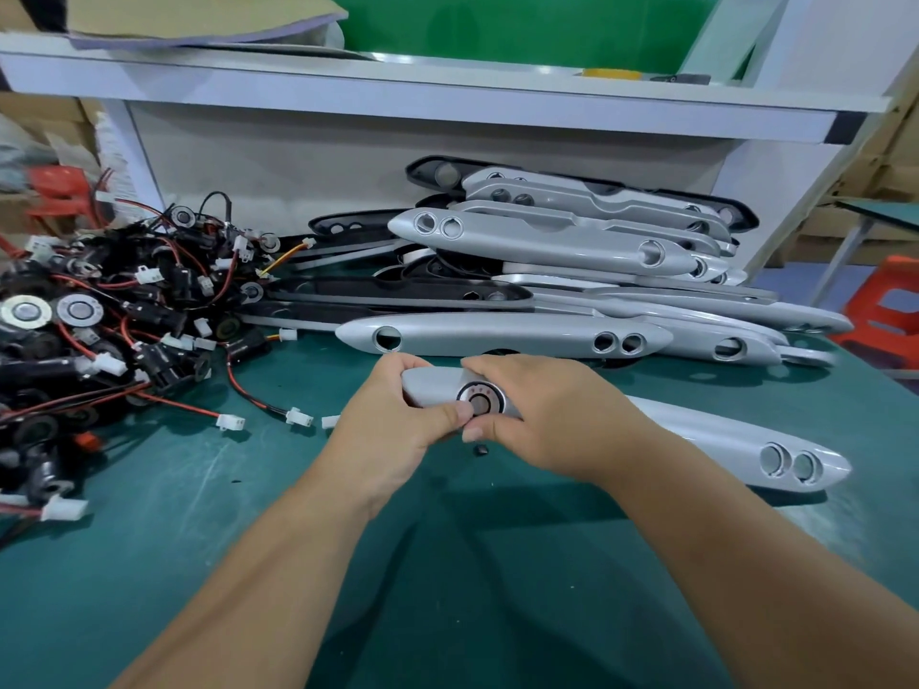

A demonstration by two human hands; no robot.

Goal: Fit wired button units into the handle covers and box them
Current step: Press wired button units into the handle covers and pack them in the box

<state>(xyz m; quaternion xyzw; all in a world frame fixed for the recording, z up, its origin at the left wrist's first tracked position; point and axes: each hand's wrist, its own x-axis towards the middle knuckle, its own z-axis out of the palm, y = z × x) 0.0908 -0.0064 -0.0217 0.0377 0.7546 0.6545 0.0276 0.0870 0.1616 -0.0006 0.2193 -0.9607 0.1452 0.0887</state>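
Note:
A long silver handle cover (721, 435) lies across the green mat, its two-hole end pointing right. My left hand (398, 425) grips its left end. My right hand (537, 415) holds it just to the right of a round button unit (480, 402) that sits in the cover's single hole. My left thumb tip touches the button's rim. The button's wires are hidden under the cover and my hands.
A tangled heap of wired button units (99, 330) fills the left side. Several silver and black handle covers (572, 271) are stacked behind my hands against a white shelf frame (447, 106). Loose white connectors (298, 416) lie on the green mat (447, 564). No box is in view.

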